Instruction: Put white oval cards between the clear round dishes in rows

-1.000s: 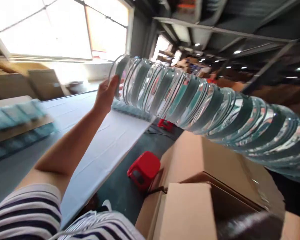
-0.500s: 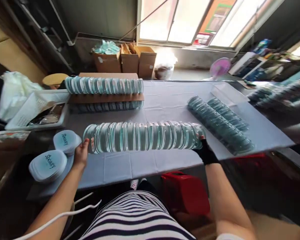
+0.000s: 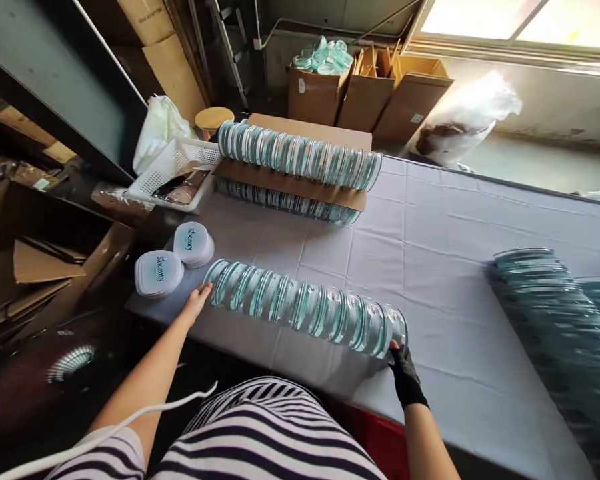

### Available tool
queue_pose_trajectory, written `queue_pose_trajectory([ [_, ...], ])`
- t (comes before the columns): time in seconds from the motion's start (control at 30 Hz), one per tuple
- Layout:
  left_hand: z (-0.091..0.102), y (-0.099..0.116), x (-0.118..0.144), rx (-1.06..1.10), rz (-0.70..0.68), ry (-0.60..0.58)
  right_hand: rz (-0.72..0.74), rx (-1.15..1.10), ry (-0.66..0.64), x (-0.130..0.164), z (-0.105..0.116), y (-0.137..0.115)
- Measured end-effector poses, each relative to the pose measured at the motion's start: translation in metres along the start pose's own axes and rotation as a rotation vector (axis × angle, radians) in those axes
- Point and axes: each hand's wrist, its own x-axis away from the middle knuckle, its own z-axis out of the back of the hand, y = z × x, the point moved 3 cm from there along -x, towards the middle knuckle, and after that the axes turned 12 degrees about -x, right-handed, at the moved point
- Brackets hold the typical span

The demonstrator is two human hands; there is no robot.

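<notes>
A long row of round, clear, teal-tinted plastic containers [image 3: 300, 307] lies on its side, slanting down to the right just above the front part of the table. My left hand [image 3: 199, 301], bare, presses against the left end of the row. At the right end, my right hand [image 3: 405, 373] in a black fingerless glove grips the last pieces. The row is held between both hands; whether it touches the cloth I cannot tell. Close to my left hand stand two stacks of white labels or cards, a front stack [image 3: 159, 274] and a rear stack [image 3: 193, 245], printed with teal lettering.
A grey cloth covers the table [image 3: 430, 247]. Two more rows of containers [image 3: 300, 157] sit at the back with a cardboard sheet [image 3: 290, 183] between them. Further rows [image 3: 550, 300] lie at the right. A white basket [image 3: 145, 187] is at the left; cardboard boxes [image 3: 317, 97] stand behind.
My view has swung left. The row, still between both hands, has come closer to the label stacks and now slants down to the right.
</notes>
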Motion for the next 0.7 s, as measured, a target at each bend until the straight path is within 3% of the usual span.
queue_pose_trajectory([
  [0.07, 0.002, 0.004, -0.002, 0.029, 0.027, -0.005, 0.067, 0.056, 0.185, 0.001, 0.007, -0.014],
  [0.13, 0.002, 0.013, -0.006, 0.107, 0.023, -0.002, 0.233, 0.138, 0.355, 0.002, 0.004, -0.042],
  [0.17, 0.002, 0.018, -0.009, 0.155, 0.017, -0.002, 0.332, 0.176, 0.368, 0.002, -0.005, -0.06],
  [0.23, -0.001, 0.028, -0.017, 0.241, 0.005, -0.019, 0.499, 0.226, 0.206, 0.003, -0.04, -0.1],
  [0.33, -0.01, 0.037, -0.031, 0.285, 0.011, -0.081, 0.642, 0.303, -0.249, 0.023, -0.129, -0.162],
  [0.43, -0.023, 0.037, -0.042, 0.306, 0.008, -0.175, 0.775, 0.524, -0.557, 0.07, -0.239, -0.219],
  [0.57, -0.036, 0.031, -0.047, 0.333, -0.025, -0.304, 0.753, 1.027, -0.775, 0.124, -0.382, -0.267],
  [0.63, -0.041, 0.029, -0.047, 0.348, -0.038, -0.355, 0.687, 1.169, -0.836, 0.137, -0.436, -0.277],
  [0.7, -0.044, 0.028, -0.046, 0.361, -0.054, -0.394, 0.634, 1.246, -0.896, 0.142, -0.475, -0.282],
])
